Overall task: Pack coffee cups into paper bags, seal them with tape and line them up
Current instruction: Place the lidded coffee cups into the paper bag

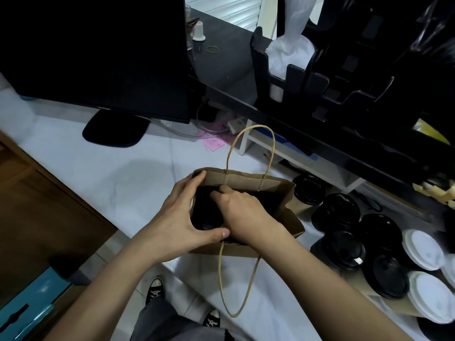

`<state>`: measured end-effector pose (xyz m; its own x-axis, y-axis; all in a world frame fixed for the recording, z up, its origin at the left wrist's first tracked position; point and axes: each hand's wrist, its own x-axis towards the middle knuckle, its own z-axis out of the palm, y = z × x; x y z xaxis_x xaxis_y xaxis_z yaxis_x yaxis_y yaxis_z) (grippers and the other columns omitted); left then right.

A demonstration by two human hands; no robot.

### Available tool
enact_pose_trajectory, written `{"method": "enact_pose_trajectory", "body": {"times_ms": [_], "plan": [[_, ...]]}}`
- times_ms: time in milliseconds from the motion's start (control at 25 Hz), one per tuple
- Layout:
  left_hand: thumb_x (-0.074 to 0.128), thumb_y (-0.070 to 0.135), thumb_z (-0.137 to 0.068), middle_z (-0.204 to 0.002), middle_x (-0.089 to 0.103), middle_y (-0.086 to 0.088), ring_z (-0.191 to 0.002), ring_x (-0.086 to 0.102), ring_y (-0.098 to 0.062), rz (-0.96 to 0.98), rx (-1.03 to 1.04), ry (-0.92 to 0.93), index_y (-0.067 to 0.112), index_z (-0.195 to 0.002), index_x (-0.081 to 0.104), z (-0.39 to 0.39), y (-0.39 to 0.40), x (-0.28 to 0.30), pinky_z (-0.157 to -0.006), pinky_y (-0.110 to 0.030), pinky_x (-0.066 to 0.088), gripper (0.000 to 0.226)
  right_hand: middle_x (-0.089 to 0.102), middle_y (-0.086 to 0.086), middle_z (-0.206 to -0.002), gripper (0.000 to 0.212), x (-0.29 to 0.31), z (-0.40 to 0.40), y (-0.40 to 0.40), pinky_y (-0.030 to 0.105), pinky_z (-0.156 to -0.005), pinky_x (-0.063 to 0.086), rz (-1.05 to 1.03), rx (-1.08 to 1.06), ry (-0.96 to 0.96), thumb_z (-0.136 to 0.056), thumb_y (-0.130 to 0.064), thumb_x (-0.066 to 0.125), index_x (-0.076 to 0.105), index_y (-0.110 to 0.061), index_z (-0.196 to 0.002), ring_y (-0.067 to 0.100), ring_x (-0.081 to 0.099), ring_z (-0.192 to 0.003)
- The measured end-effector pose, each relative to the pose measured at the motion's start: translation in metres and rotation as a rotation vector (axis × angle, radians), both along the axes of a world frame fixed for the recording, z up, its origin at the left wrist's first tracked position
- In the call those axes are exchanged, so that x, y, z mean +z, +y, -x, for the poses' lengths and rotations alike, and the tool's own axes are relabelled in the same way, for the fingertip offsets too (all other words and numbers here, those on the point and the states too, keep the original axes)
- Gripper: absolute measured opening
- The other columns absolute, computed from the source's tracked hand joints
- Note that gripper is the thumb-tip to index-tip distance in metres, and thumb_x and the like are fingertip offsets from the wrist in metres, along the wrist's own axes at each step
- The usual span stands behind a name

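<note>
A brown paper bag [246, 179] with twine handles stands open on the white counter [110, 173]. My left hand [179, 217] grips the bag's left end, thumb along the near rim and fingers on the far rim. My right hand [241, 210] reaches into the bag with its fingers curled downward; the dark inside hides what they touch. A black cup lid [208, 223] shows inside the bag between my hands. To the right of the bag stand several coffee cups with black lids [342, 212] and several with white lids [423, 249].
A dark monitor [98, 50] on its stand fills the back left. A black organiser [344, 70] with lids and plastic bags runs along the back right. A pink note [214, 142] and cables lie behind the bag. The counter's edge runs diagonally at my left.
</note>
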<state>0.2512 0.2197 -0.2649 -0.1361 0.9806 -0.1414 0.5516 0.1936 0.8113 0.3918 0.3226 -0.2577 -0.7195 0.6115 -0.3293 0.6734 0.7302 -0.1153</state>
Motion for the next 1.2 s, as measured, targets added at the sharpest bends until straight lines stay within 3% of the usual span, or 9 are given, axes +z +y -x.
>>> {"method": "enact_pose_trajectory", "body": {"times_ms": [200,400,520,640,920,1200], "plan": [[0.076,0.075,-0.052,-0.151,0.010,0.036,-0.144,0.019,0.005,-0.005,0.000,-0.003,0.049,-0.156,0.009,-0.002,0.000,0.000,-0.111,-0.016,0.022,0.126,0.050,0.008,-0.134,0.059,-0.002,0.002,0.001,0.042,-0.073,0.041,0.003,0.004,-0.016,-0.088,-0.024,0.075,0.048,-0.015,-0.140,0.040,0.063,-0.112],[0.081,0.068,-0.059,-0.152,0.011,0.035,-0.144,0.019,0.004,-0.007,-0.009,0.003,0.047,-0.157,0.009,-0.002,-0.002,0.001,-0.114,-0.017,0.022,0.123,0.047,0.006,-0.137,0.064,-0.004,-0.005,0.006,0.041,-0.077,0.043,0.038,0.023,0.003,-0.087,-0.029,0.075,0.044,-0.016,-0.142,0.037,0.062,-0.114],[0.078,0.072,-0.056,-0.152,0.011,0.035,-0.144,0.018,0.006,-0.005,-0.010,-0.003,0.047,-0.157,0.009,-0.003,-0.003,0.003,-0.113,-0.016,0.022,0.125,0.046,0.004,-0.141,0.075,-0.003,-0.012,0.009,0.041,-0.091,0.050,0.141,0.010,0.073,-0.085,-0.035,0.078,0.041,-0.019,-0.148,0.030,0.056,-0.125],[0.078,0.073,-0.056,-0.150,0.012,0.036,-0.143,0.020,0.005,0.001,-0.008,-0.010,0.048,-0.157,0.009,-0.002,-0.002,0.004,-0.114,-0.018,0.024,0.124,0.045,0.001,-0.150,0.081,0.005,-0.021,0.010,0.041,-0.106,0.046,0.196,-0.053,0.166,-0.087,-0.044,0.075,0.036,-0.024,-0.155,0.024,0.049,-0.136],[0.073,0.082,-0.053,-0.153,0.013,0.033,-0.144,0.021,0.004,0.017,-0.011,0.013,0.052,-0.155,0.008,0.002,-0.004,0.004,-0.119,-0.030,0.027,0.124,0.059,-0.009,-0.137,0.058,0.038,-0.069,0.009,0.038,-0.101,0.050,0.095,-0.167,0.430,-0.093,-0.051,0.065,0.047,-0.035,-0.146,0.014,0.057,-0.122],[0.074,0.083,-0.052,-0.146,0.014,0.040,-0.138,0.024,0.006,0.033,-0.012,0.010,0.056,-0.153,0.008,0.001,-0.002,0.006,-0.114,-0.026,0.028,0.123,0.066,-0.024,-0.107,0.032,0.052,-0.116,0.008,0.016,-0.087,0.047,0.030,-0.335,0.636,-0.095,-0.043,0.065,0.063,-0.039,-0.127,-0.005,0.060,-0.101]]}}
